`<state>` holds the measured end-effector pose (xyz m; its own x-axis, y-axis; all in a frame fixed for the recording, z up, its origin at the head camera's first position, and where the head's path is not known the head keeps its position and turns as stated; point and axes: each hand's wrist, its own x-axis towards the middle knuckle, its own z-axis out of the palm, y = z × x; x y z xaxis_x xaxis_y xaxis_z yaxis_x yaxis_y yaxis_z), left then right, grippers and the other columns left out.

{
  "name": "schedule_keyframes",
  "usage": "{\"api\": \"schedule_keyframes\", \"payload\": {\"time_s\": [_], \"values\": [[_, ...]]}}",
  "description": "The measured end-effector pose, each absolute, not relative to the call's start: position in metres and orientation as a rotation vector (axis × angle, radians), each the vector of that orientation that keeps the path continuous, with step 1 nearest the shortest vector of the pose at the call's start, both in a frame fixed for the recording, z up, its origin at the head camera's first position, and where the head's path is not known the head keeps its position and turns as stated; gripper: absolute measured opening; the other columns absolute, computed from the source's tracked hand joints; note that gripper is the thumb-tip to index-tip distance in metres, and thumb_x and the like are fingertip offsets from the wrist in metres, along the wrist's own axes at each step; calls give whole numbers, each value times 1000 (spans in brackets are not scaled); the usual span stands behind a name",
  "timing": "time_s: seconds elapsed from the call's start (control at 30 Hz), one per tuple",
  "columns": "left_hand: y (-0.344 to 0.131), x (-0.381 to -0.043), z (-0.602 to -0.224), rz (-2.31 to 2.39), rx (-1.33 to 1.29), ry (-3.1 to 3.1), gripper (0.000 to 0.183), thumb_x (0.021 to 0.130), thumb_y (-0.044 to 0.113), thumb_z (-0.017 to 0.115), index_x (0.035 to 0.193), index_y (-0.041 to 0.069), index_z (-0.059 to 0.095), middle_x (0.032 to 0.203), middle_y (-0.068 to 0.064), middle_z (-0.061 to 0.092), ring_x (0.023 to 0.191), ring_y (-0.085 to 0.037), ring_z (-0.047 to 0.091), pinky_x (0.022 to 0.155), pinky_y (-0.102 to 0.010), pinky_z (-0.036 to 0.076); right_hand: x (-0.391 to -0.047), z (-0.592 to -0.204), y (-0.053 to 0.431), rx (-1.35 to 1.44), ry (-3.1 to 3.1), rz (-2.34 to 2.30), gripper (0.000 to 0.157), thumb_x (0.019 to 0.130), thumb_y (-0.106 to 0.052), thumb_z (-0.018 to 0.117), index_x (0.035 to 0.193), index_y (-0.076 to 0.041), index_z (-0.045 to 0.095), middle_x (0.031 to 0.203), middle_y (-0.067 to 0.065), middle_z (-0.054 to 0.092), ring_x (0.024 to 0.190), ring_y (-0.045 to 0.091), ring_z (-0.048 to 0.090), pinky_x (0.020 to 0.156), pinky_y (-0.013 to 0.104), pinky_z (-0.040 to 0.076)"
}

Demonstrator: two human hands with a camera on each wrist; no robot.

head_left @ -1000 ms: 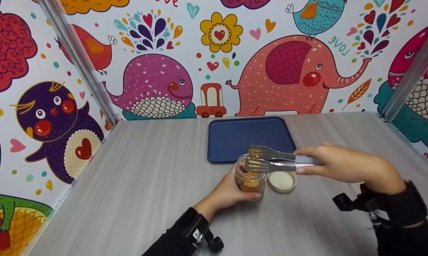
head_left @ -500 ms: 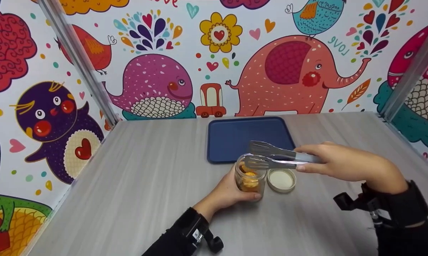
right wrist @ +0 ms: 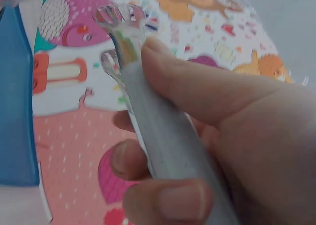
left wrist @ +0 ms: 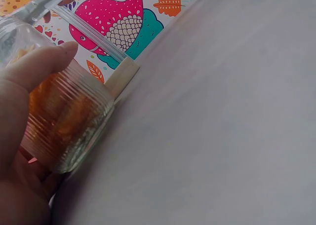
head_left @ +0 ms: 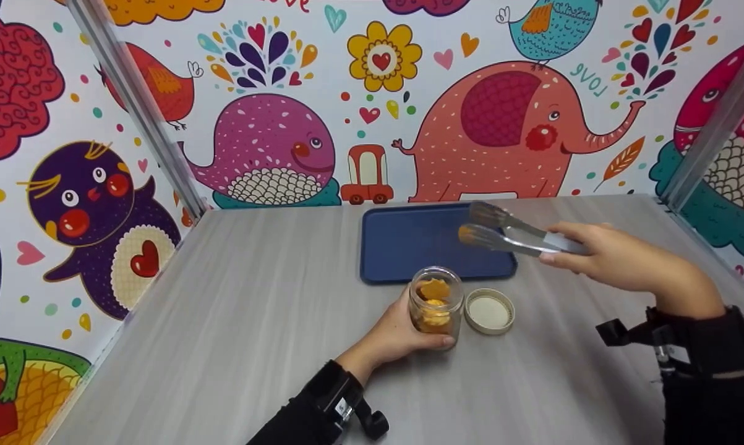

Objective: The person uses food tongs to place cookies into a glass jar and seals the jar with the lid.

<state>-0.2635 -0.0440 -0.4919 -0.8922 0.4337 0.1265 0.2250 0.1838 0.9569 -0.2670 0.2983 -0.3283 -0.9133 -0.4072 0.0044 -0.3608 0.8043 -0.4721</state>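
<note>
My left hand [head_left: 396, 327] grips a clear glass jar [head_left: 453, 315] around its left side, the thumb across its front. Orange-yellow snack pieces [head_left: 435, 309] show inside the uncapped jar. In the left wrist view the jar [left wrist: 74, 121] is tilted in the frame, with ribbed glass under the thumb. My right hand [head_left: 619, 256] holds metal tongs [head_left: 520, 238] by their grey handle [right wrist: 168, 131]. The slotted tips stand apart above the blue tray [head_left: 402, 244]. An orange patch shows at the lower tip; I cannot tell whether it is a snack piece or a reflection.
A round pale lid [head_left: 490, 312] lies upside down on the wood-grain table [head_left: 254, 321], just right of the jar. The tray sits at the back, against the printed wall panel [head_left: 372, 105]. Metal posts [head_left: 140, 117] stand at the table's back corners.
My right hand has lifted the tongs from the jar's mouth and carried them back and right, over the tray. The left hand, jar, lid and tray stay where they were.
</note>
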Motion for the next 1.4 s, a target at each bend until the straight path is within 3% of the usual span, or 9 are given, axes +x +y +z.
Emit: {"api": "schedule_keyframes", "payload": {"time_s": [0.2, 0.4, 0.9, 1.0, 1.2, 1.4], "values": [[-44, -264, -493, 1805, 650, 2271, 111, 74, 18, 99, 164, 19, 34, 142, 6, 64, 136, -15, 56, 121, -40, 35, -290, -345, 320, -439, 2937, -726, 72, 103, -49, 69, 149, 3, 51, 90, 7, 62, 76, 22, 57, 63, 34, 49], [-44, -265, -494, 1808, 662, 2267, 111, 75, 18, 99, 164, 19, 34, 141, 6, 64, 135, -15, 57, 121, -39, 35, -308, -366, 341, -344, 2931, -798, 74, 105, -50, 65, 152, 5, 46, 84, 8, 59, 71, 21, 56, 58, 32, 48], [-43, -264, -492, 1779, 656, 2307, 107, 74, 22, 99, 161, 19, 37, 138, 8, 65, 133, -13, 58, 119, -38, 38, -329, -405, 378, 17, 2831, -798, 91, 105, -59, 58, 151, 16, 33, 96, 21, 65, 82, 27, 60, 65, 36, 51], [-44, -265, -492, 1782, 654, 2310, 109, 73, 22, 100, 162, 18, 36, 138, 7, 65, 133, -13, 58, 119, -38, 38, -330, -411, 378, 48, 2782, -808, 91, 106, -56, 58, 152, 17, 30, 95, 19, 62, 81, 27, 58, 64, 36, 51], [-44, -264, -493, 1790, 656, 2301, 111, 74, 21, 99, 164, 18, 34, 140, 6, 65, 134, -14, 58, 120, -38, 36, -336, -424, 376, 56, 2744, -835, 89, 108, -50, 56, 153, 19, 25, 82, 8, 57, 63, 19, 51, 57, 35, 45], [-44, -265, -493, 1781, 662, 2306, 111, 74, 22, 100, 163, 19, 34, 139, 7, 65, 134, -14, 58, 120, -38, 36, -338, -430, 374, 90, 2722, -824, 92, 108, -52, 56, 155, 20, 22, 88, 13, 57, 66, 21, 51, 59, 35, 45]]}}
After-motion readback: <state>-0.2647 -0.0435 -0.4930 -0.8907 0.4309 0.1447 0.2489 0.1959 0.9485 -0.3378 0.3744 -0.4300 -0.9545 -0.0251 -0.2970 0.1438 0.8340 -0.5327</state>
